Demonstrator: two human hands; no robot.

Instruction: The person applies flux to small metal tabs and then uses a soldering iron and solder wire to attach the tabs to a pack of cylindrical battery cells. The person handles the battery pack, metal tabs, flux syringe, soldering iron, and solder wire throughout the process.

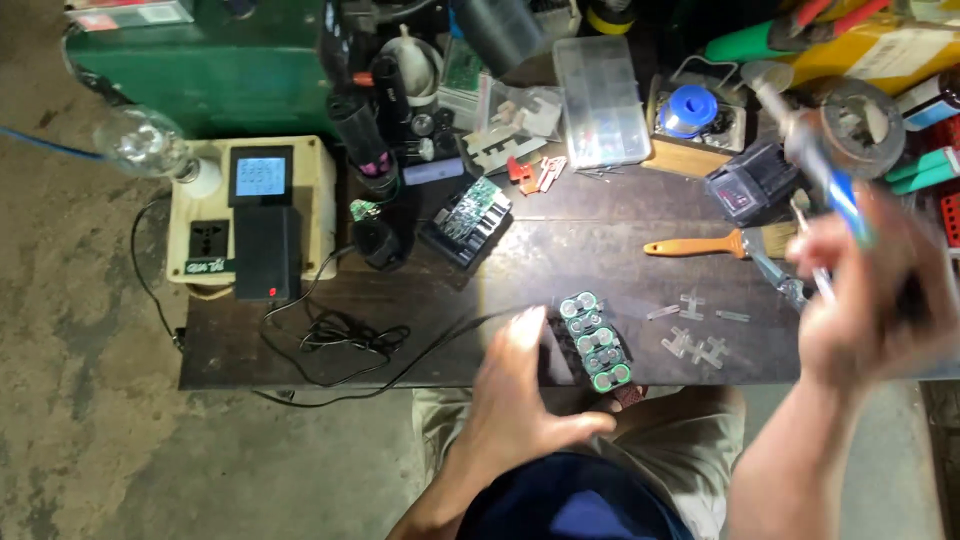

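The left hand (pixel 520 390) steadied the battery pack (pixel 592 342) on the surface (pixel 600 250), fingers open against it. The right hand (pixel 865 300), blurred, gripped a soldering iron (pixel 810 160); metal strips (pixel 700 345) lay unused

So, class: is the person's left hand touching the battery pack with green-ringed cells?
Touching. The head view shows the left hand pressed against the battery pack's left side, with no gap.

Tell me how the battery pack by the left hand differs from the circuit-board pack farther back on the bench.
The battery pack shows round green-ringed cell ends; the circuit-board pack is topped by a green board. The left hand touches the first; the second lies untouched. Both are dark blocks lying at an angle on the workbench.
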